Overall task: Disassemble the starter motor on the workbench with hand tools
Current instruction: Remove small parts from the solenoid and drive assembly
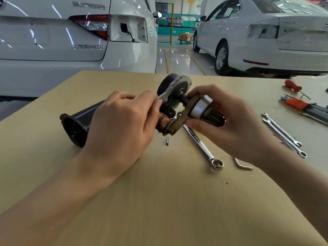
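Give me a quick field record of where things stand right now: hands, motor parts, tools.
left hand: grips the plunger end of the motor core
right hand: grips the gear end
core: held above the table
housing: lying on its side, left, separate
small pin: loose on table
nearest wrench: flat under the hands
two wrenches: right
hex keys: far right

A car workshop: white cars [266, 32], a workbench [159, 201] with wrenches [284, 135].

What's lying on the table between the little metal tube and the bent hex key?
In the head view, a combination wrench lies slantwise between the small metal sleeve and the bent hex key.
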Motion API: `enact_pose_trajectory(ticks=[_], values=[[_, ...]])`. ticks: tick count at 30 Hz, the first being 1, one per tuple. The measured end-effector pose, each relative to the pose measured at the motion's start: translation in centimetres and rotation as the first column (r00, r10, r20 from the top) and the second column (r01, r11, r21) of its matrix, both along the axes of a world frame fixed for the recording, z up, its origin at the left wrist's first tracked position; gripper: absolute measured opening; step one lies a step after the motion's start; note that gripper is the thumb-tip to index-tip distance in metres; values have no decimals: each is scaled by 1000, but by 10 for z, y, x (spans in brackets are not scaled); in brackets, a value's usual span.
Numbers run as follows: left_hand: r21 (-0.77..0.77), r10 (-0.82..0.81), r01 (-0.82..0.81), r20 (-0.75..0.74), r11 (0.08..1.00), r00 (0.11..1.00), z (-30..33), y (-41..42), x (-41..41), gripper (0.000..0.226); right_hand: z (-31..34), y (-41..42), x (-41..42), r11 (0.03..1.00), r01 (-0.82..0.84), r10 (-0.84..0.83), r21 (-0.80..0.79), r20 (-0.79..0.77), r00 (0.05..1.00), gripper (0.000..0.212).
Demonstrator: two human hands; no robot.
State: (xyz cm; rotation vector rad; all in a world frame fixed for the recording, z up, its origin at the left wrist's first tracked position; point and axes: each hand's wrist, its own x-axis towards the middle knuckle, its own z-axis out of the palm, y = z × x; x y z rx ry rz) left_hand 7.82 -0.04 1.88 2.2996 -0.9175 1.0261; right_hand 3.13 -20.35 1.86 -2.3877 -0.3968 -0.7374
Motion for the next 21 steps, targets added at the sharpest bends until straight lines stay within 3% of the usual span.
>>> enact_pose_trajectory(ticks=[3,7,11,15,19,21], values=[[28,-72,70,66,997,995,3,5,-1,27,4,1,-5,995,-91,91,50,-12,996,32],[-92,-231,224,-79,970,970,-1,5,0,23,4,-1,-7,987,-146,151,71,-78,985,27],[-113,-245,232,-129,966,961,-7,0,2,23,1,-1,-7,985,-129,138,110,-79,987,27],[-266,-410,342,-268,901,872,-7,-1,2,18,1,0,-9,972,-165,172,167,-27,985,28],[-205,-357,322,-164,924,920,-7,-4,1,9,5,5,-12,929,-226,236,292,1,972,30],[-298,-392,315,-248,901,886,-5,-4,0,7,6,7,-13,894,-235,251,382,7,968,32]])
